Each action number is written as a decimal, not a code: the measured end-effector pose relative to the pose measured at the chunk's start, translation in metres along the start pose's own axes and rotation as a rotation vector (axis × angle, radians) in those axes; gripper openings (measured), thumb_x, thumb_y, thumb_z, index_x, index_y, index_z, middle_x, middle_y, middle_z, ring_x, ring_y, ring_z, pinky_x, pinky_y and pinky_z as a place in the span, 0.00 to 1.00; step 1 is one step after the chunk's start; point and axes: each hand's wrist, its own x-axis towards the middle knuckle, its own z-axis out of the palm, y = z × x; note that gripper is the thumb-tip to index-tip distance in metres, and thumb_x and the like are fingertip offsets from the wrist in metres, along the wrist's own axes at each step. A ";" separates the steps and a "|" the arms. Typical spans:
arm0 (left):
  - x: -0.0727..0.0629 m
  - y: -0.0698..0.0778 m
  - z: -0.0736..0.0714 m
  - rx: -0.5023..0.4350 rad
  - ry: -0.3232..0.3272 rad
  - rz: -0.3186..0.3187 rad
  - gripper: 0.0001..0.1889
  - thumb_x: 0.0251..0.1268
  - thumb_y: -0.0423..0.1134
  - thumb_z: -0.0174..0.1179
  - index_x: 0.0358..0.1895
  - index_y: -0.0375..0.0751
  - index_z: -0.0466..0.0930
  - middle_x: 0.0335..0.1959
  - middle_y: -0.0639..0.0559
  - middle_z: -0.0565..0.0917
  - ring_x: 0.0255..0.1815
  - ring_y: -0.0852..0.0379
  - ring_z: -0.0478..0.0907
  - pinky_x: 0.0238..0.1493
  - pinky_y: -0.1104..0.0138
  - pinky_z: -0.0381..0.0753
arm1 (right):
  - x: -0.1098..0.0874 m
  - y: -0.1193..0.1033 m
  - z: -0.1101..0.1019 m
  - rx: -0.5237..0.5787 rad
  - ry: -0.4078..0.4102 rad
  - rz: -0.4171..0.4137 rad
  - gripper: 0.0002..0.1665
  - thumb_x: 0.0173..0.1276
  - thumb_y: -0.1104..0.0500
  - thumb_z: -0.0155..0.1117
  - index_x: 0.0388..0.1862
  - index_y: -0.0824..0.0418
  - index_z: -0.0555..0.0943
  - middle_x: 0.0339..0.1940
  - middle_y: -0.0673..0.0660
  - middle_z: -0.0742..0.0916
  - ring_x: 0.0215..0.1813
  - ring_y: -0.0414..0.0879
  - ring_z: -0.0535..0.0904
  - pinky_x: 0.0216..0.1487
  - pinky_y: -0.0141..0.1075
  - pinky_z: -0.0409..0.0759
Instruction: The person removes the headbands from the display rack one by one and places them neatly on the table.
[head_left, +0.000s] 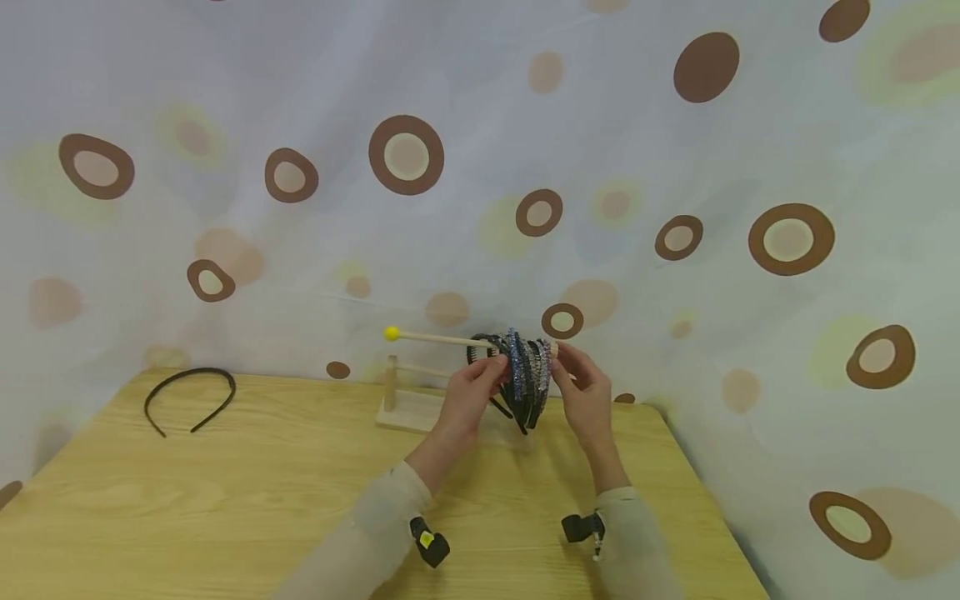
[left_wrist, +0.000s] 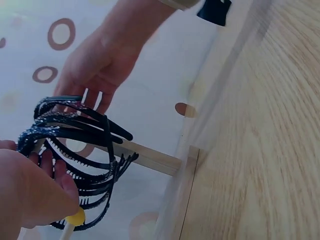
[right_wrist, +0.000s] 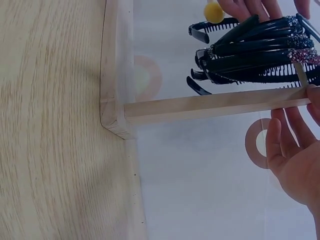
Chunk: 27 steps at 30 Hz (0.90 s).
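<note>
A bunch of black headbands (head_left: 529,379), several with glittery sequins and comb teeth, hangs on a wooden rod (head_left: 438,338) that has a yellow ball (head_left: 392,333) at its left end. The rod belongs to a wooden stand (head_left: 405,412) at the back of the table. My left hand (head_left: 467,396) pinches the headbands near the top from the left side. My right hand (head_left: 588,398) grips the top of the stand's right post (right_wrist: 200,106) between thumb and fingers. In the left wrist view, the headbands (left_wrist: 75,130) spread between both hands.
A single plain black headband (head_left: 190,372) lies on the table (head_left: 225,517) at the back left. Behind the stand hangs a pale curtain (head_left: 465,83) with brown spots. The stand has a shorter post (head_left: 391,383) and a lower rod on its left.
</note>
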 end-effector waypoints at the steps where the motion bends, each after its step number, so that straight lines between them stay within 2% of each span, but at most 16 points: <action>1: 0.001 -0.002 0.000 0.010 0.005 0.013 0.23 0.74 0.52 0.63 0.58 0.36 0.85 0.50 0.46 0.86 0.54 0.50 0.80 0.65 0.51 0.72 | 0.000 0.000 0.001 0.003 -0.001 -0.004 0.21 0.74 0.69 0.63 0.63 0.75 0.78 0.56 0.71 0.83 0.54 0.47 0.81 0.52 0.31 0.82; 4: 0.002 -0.006 0.001 0.035 0.011 0.044 0.25 0.72 0.53 0.64 0.61 0.37 0.83 0.50 0.48 0.86 0.53 0.51 0.80 0.64 0.52 0.74 | -0.001 -0.001 0.002 -0.008 0.000 -0.014 0.21 0.74 0.69 0.64 0.63 0.74 0.78 0.56 0.70 0.84 0.55 0.50 0.81 0.52 0.31 0.82; 7: 0.003 -0.008 0.003 0.047 0.022 0.046 0.26 0.71 0.53 0.66 0.62 0.37 0.82 0.49 0.49 0.86 0.51 0.53 0.82 0.61 0.54 0.77 | -0.001 -0.001 0.002 -0.021 0.000 -0.021 0.21 0.74 0.68 0.64 0.63 0.74 0.78 0.55 0.70 0.84 0.55 0.52 0.82 0.51 0.31 0.82; 15: 0.005 -0.005 0.004 0.071 0.014 0.095 0.21 0.70 0.47 0.68 0.56 0.34 0.83 0.43 0.47 0.88 0.42 0.52 0.85 0.54 0.50 0.80 | 0.000 -0.001 0.001 -0.033 -0.007 -0.037 0.20 0.75 0.68 0.64 0.63 0.73 0.79 0.56 0.71 0.84 0.56 0.56 0.82 0.51 0.30 0.81; 18: 0.003 -0.002 -0.001 0.151 0.005 0.132 0.20 0.70 0.48 0.67 0.55 0.35 0.84 0.41 0.47 0.88 0.40 0.52 0.85 0.52 0.51 0.81 | 0.000 -0.001 0.001 -0.034 -0.014 -0.038 0.20 0.75 0.67 0.64 0.64 0.72 0.79 0.56 0.70 0.84 0.57 0.58 0.81 0.51 0.31 0.81; 21: -0.001 0.004 -0.007 0.259 -0.018 0.173 0.19 0.72 0.48 0.66 0.54 0.36 0.85 0.38 0.47 0.87 0.39 0.47 0.85 0.42 0.57 0.83 | 0.000 0.000 0.000 -0.035 -0.016 -0.039 0.20 0.75 0.67 0.63 0.64 0.72 0.79 0.57 0.69 0.84 0.57 0.58 0.81 0.51 0.31 0.81; 24: -0.006 0.012 -0.013 0.350 -0.042 0.207 0.19 0.73 0.48 0.65 0.56 0.36 0.84 0.38 0.47 0.87 0.39 0.43 0.85 0.35 0.63 0.80 | 0.000 0.001 -0.001 -0.032 -0.020 -0.042 0.21 0.75 0.68 0.63 0.64 0.74 0.78 0.57 0.71 0.83 0.57 0.57 0.81 0.51 0.31 0.82; 27: -0.009 0.019 -0.019 0.428 -0.057 0.234 0.19 0.73 0.47 0.64 0.57 0.36 0.84 0.40 0.48 0.87 0.40 0.43 0.85 0.36 0.63 0.81 | 0.001 0.001 -0.002 -0.022 -0.024 -0.041 0.21 0.75 0.69 0.62 0.64 0.75 0.77 0.57 0.72 0.83 0.56 0.54 0.81 0.51 0.31 0.82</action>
